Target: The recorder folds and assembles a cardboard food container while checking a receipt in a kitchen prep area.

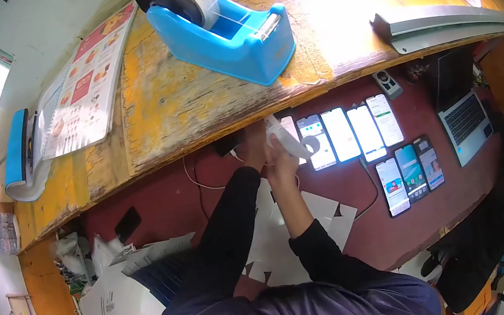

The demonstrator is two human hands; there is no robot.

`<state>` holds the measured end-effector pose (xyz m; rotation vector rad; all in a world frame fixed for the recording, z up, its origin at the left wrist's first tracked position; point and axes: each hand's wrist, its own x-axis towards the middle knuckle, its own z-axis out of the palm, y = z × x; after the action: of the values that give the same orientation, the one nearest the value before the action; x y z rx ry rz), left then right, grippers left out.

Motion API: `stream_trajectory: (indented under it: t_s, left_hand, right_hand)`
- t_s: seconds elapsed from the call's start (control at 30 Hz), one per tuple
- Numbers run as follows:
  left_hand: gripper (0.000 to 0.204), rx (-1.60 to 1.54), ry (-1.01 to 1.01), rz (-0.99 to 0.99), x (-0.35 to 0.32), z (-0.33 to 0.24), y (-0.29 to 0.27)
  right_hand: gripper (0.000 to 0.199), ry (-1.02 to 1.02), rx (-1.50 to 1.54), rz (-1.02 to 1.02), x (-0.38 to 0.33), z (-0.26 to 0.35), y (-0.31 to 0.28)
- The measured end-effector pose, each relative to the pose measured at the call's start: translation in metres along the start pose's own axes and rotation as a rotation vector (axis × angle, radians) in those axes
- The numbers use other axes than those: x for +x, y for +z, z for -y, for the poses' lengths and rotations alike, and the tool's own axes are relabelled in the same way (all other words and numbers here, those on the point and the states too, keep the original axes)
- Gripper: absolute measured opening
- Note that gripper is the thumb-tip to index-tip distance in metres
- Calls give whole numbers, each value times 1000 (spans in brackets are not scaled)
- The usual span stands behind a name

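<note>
The fingers of the right hand look clamped on a curled white strip, whose long axis slants rightward toward the wearer; the left hand is just beside it on the left, too blurred to tell whether its fingers are apart or together. The strip is held over the maroon counter, near its far edge and just left of the lit phones, while beyond, a blue tape dispenser stands by the wooden shelf's front edge.

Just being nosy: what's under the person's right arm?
Beneath the right forearm, a white sheet lies on the dark red table; the part that the arm covers can't be seen.
</note>
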<state>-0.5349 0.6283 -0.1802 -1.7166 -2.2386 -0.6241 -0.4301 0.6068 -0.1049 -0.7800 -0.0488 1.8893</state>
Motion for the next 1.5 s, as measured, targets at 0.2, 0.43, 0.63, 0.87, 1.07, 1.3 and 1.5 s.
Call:
stream_trajectory:
  t_s: [0.2, 0.43, 0.63, 0.87, 1.07, 1.3, 1.5]
  left_hand:
    - [61, 6, -69, -15, -11, 6, 1]
    - [63, -24, -295, 65, 38, -33, 2]
    - [64, 100, -303, -28, 76, -30, 14]
    - [57, -73, -347, -211, 68, -29, 39]
    - [65, -251, -248, -344, 63, -30, 56]
    - [68, -305, -272, -289, 57, -29, 68]
    - [69, -357, -330, -149, 52, -8, 86]
  right_hand:
    - [25, 130, -112, 8, -1, -13, -15]
    - [36, -363, -538, -60, 19, 41, -4]
    - [30, -651, -645, 222, 33, 89, 2]
    - [25, -738, -672, 49, -4, 81, -17]
    - [31, -203, -384, -21, -19, 38, -43]
    - [28, -85, -269, -11, -38, 0, -31]
    - [20, -240, -646, 447, -95, 47, -54]
